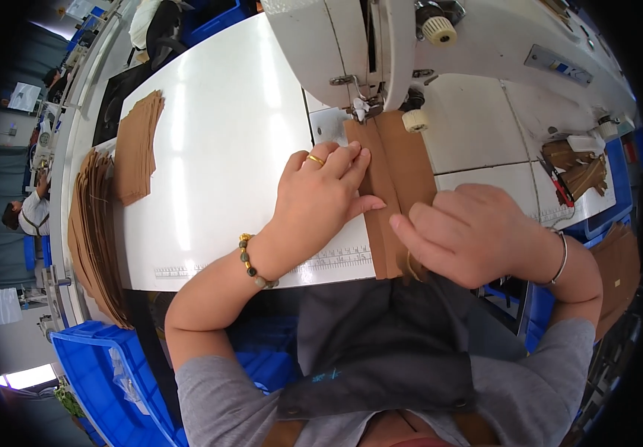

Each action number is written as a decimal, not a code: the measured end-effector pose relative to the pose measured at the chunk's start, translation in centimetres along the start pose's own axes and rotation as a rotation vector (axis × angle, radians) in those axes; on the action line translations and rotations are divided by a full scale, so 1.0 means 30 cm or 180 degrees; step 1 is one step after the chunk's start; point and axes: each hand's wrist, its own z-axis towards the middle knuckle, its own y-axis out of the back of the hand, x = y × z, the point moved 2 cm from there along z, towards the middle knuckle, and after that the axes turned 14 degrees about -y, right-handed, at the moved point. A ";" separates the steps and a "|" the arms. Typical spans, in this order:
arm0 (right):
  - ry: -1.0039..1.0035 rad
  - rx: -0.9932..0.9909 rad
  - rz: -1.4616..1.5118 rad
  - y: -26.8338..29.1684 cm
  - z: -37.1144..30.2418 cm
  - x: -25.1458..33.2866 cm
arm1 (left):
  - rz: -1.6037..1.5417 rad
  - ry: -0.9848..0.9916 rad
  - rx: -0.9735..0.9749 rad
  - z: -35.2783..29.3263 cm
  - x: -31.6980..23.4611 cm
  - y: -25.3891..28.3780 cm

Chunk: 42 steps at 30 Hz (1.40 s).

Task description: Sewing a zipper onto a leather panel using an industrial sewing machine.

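Observation:
A long brown piece of fabric or leather [382, 167] lies under the needle and presser foot [361, 109] of a white sewing machine [329, 48], a lengthwise fold or seam along it. My left hand [323, 179] rests on its left edge, fingers stretched out flat and thumb spread over the strip. At the near right edge my right hand [459, 232] is closed, fingers curled and thumb against the brown piece; its fingertips are partly hidden. A tan edge [414, 267] sticks out just below that hand.
Flat brown pieces [139, 149] are stacked on the white table [217, 149], with a thicker bundle [92, 231] hanging at its left edge. A blue crate [109, 372] stands lower left. Brown scraps [578, 173] and a red-handled tool [562, 186] lie right. A printed ruler [336, 258] runs along the front edge.

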 end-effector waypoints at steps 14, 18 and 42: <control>-0.0012 -0.1089 0.0358 -0.216 0.108 -0.161 | -0.0152 -0.0011 0.0047 -0.013 0.010 0.000; -0.0234 -0.1349 0.0163 -0.243 0.126 -0.150 | -0.0315 0.0160 0.0322 -0.015 0.008 0.002; -0.0769 -0.0797 0.0383 -0.297 0.128 -0.149 | -0.0360 0.0420 0.0318 -0.012 0.000 0.012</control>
